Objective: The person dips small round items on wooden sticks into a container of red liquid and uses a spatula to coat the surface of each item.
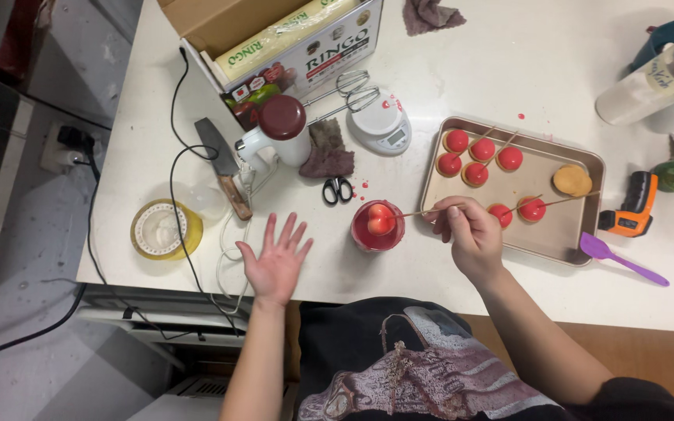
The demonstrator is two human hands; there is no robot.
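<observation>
Head view: cluttered white table

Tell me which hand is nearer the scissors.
Left. The left hand lies open on the table just below-left of the scissors; the right hand holds a skewer farther right.

An open cardboard box stands at the far edge of the counter, its white side printed with red and green fruit; a long yellow-green package lies inside it. At the far right lies a clear bottle with a pale label; the white kitchen scale beside the box shows a small grey screen.
</observation>
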